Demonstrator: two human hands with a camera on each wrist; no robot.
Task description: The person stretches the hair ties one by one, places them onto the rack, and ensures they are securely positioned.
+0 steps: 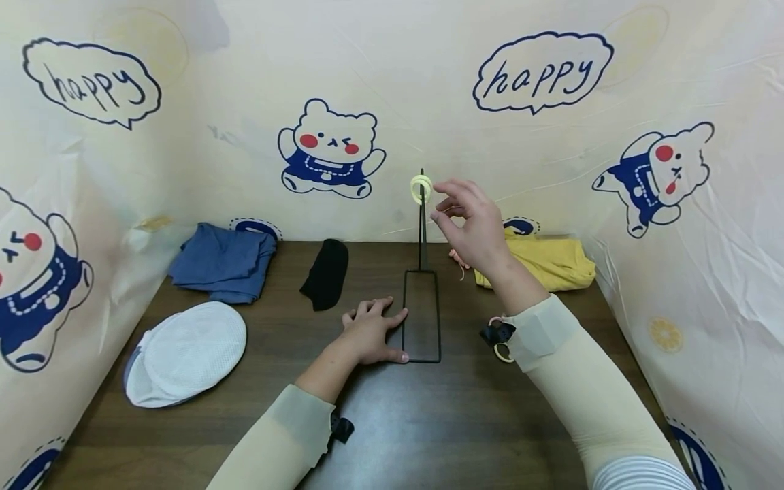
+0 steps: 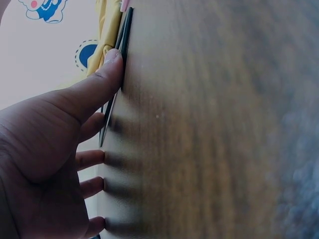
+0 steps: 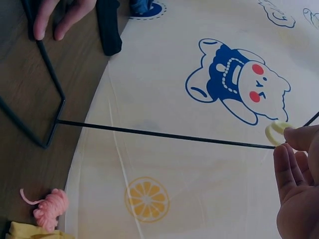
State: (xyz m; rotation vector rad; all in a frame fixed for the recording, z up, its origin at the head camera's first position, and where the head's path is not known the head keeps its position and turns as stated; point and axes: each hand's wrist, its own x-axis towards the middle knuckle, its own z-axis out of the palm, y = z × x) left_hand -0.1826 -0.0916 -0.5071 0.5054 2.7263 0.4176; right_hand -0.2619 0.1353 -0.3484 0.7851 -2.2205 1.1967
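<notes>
A black wire stand (image 1: 439, 320) has a flat rectangular base on the table and a thin upright rod. Two pale yellow rings that look like hair ties (image 1: 414, 190) hang close together near the rod's top. My right hand (image 1: 474, 221) is raised just right of them, its thumb and fingers bent and apart; the head view shows a slim gap to the rings, while in the right wrist view the thumb overlaps them. With fingers spread, my left hand (image 1: 367, 333) rests at the base's left side, thumb at the near corner and fingertips on the tabletop.
Behind the stand, a black sock (image 1: 326, 275) and folded blue cloth (image 1: 223, 262) lie left; folded yellow cloth (image 1: 548, 262) and a pink yarn bundle (image 3: 51, 209) lie right. A white mesh cap (image 1: 190, 350) sits at the left edge. A printed sheet (image 1: 429, 68) encloses the table.
</notes>
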